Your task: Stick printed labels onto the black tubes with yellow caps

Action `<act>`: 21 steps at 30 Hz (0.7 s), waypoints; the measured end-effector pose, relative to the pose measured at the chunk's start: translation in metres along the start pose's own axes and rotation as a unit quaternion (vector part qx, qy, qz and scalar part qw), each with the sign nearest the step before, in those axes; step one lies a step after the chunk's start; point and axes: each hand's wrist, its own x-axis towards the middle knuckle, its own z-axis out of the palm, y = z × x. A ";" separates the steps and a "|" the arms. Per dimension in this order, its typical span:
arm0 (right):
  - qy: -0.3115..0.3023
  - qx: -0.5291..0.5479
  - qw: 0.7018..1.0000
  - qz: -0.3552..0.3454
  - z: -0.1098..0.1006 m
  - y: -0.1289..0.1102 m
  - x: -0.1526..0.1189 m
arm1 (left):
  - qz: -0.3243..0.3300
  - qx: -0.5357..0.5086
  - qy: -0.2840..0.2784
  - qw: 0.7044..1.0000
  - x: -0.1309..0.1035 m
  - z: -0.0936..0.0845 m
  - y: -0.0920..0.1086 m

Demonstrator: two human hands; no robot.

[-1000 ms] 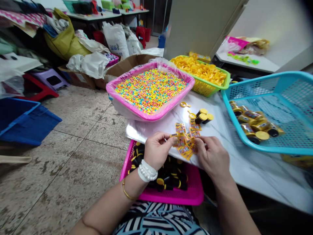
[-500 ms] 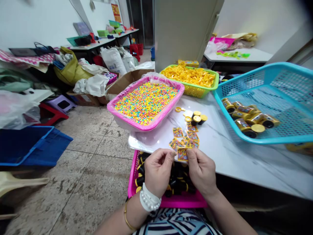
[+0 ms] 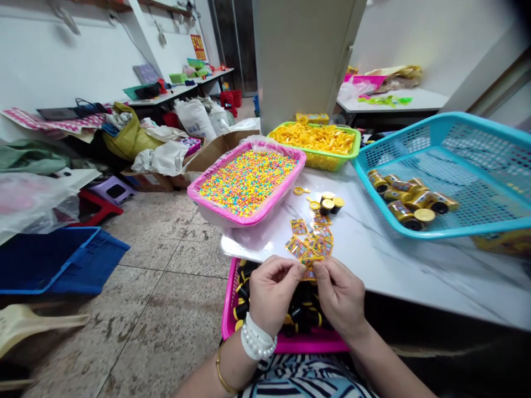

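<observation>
Between my hands is a small printed yellow label, at the front edge of the white table. My left hand pinches its left side, and my right hand pinches its right side. Several similar labels lie loosely just beyond my fingers. Behind them stand a few small black jars with yellow lids, beside yellow ring-shaped pieces. Under my hands, a magenta basket holds many black and yellow jars, partly covered by my hands.
A pink tray of colourful beads stands left on the table. Behind it is a green basket of yellow pieces. A blue basket with gold labelled jars stands right. A dark blue bin is on the left.
The view has shifted slightly. My left fingers have moved onto the label's left edge, closer to my right hand, and the label now looks tilted.
</observation>
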 end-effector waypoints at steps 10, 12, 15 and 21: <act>-0.071 -0.025 0.994 -0.080 0.005 -0.001 0.018 | -0.055 -0.061 -0.033 0.996 0.010 -0.008 -0.007; -0.073 -0.038 0.993 -0.079 -0.001 0.000 0.028 | -0.054 -0.078 0.028 0.995 0.013 -0.011 -0.011; -0.047 -0.055 0.995 -0.075 -0.008 0.001 0.038 | -0.033 -0.082 0.092 0.992 0.015 -0.012 -0.012; -0.039 -0.046 0.995 -0.077 -0.002 -0.001 0.032 | 0.021 0.002 0.025 0.999 0.013 -0.009 -0.004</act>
